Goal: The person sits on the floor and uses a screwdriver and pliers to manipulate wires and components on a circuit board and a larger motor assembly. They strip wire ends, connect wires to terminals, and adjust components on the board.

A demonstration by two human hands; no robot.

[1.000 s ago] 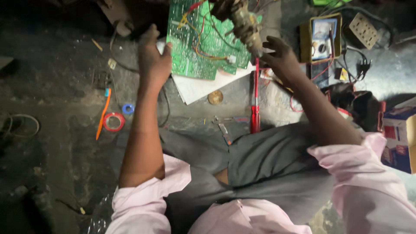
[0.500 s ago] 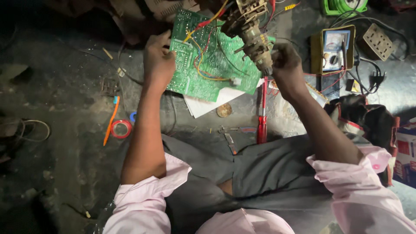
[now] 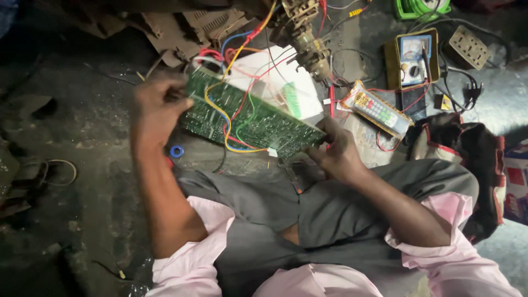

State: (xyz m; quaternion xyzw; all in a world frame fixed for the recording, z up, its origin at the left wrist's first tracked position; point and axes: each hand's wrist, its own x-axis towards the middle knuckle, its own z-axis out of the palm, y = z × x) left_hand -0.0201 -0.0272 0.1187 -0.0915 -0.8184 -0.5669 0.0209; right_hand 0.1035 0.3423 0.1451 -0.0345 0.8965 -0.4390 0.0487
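Both hands, left hand (image 3: 157, 113) and right hand (image 3: 336, 157), grip opposite ends of the tilted green circuit board (image 3: 250, 118), with a remote control (image 3: 377, 110) just beyond its right end.

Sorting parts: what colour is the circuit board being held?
Green circuit board, crossed by coloured wires; head view.

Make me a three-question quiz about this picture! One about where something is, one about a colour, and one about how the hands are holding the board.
1. Where is the remote control?
A. On the floor, right of the board
B. In the left hand
C. On the person's lap

2. What colour is the circuit board?
A. Red
B. Green
C. White

3. How is the board held?
A. Lying flat, untouched
B. By one hand only
C. By both hands, one at each end

Answers: 1 A, it lies beside the meter. 2 B, its face is green under coloured wires. 3 C, the left hand and the right hand grip opposite ends.
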